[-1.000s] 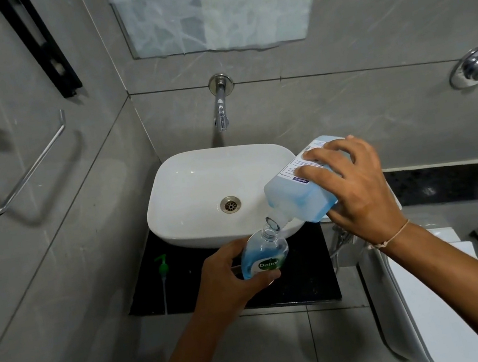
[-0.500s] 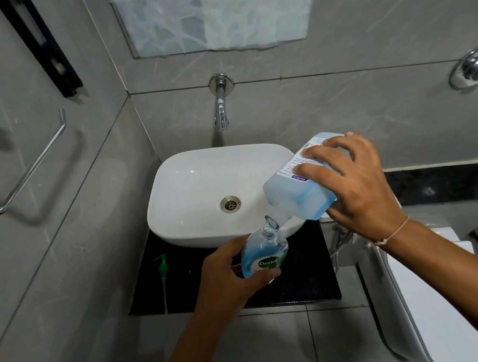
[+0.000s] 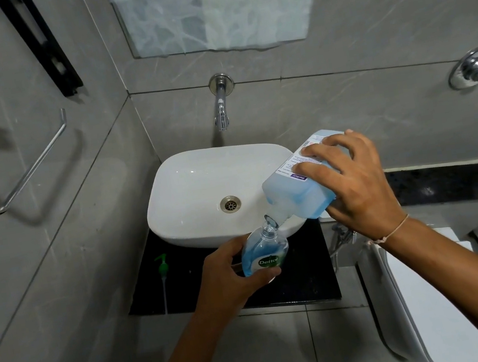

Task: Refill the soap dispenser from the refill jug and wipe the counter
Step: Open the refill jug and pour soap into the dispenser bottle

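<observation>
My left hand (image 3: 226,273) grips a small clear soap dispenser bottle (image 3: 263,253) with a green and white label, holding it upright in front of the basin with its top off. My right hand (image 3: 357,184) holds the square refill jug (image 3: 295,190) of blue liquid, tipped steeply so that its spout sits right at the bottle's open neck. The bottle looks largely full of blue soap. The green pump head (image 3: 162,268) with its long tube lies on the black counter (image 3: 304,283) to the left.
A white basin (image 3: 199,193) sits on the counter under a chrome wall tap (image 3: 221,108). A white toilet cistern (image 3: 432,300) stands at the right, a chrome towel ring (image 3: 26,170) hangs on the left wall, and a flush knob (image 3: 475,70) is at far right.
The jug's rear end has lifted a little, so the jug tilts more steeply. The bottle and my left hand have barely moved.
</observation>
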Action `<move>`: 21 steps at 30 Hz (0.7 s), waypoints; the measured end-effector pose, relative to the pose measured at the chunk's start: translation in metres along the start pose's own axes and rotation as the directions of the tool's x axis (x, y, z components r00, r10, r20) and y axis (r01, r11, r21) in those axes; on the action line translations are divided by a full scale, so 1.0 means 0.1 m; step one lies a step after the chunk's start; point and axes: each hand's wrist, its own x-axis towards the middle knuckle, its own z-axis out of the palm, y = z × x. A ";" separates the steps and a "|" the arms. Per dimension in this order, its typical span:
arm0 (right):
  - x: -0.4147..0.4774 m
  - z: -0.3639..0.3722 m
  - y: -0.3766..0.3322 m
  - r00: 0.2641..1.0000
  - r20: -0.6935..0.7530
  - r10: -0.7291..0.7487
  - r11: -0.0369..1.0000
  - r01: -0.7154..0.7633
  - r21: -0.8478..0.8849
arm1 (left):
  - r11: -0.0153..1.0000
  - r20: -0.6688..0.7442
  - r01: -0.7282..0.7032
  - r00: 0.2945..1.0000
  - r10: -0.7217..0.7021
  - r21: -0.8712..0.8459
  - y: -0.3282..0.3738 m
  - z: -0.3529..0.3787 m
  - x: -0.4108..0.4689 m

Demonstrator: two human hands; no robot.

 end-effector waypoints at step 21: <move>0.05 -0.03 -0.01 1.000 0.024 -0.004 1.000 0.005 -0.030 | 1.000 -0.008 -0.021 1.000 0.021 -0.019 0.00 -0.02 0.03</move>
